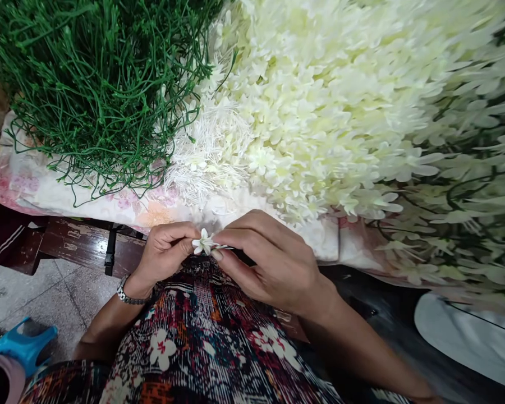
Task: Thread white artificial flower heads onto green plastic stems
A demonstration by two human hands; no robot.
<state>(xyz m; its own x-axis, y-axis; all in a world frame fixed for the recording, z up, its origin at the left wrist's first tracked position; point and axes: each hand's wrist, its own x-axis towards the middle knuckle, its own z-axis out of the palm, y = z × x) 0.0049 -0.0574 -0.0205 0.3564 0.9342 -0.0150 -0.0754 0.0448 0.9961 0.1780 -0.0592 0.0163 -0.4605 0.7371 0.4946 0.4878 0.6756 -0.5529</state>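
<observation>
My left hand (165,252), with a metal watch on its wrist, pinches a small white artificial flower (203,243) between its fingertips. My right hand (266,262) meets it from the right, fingers pressed together on the flower's thin stem, which is mostly hidden. Both hands hover over my lap, just in front of the table edge. A big heap of cream-white artificial flowers (328,101) lies right behind the hands. A pile of green plastic stems (101,84) fills the far left.
A floral cloth (33,185) covers the table under both piles. A dark wooden bench edge (84,244) with a black strap sits at the left. A blue sandal (23,345) rests on the tiled floor at lower left. White fabric (467,336) lies at lower right.
</observation>
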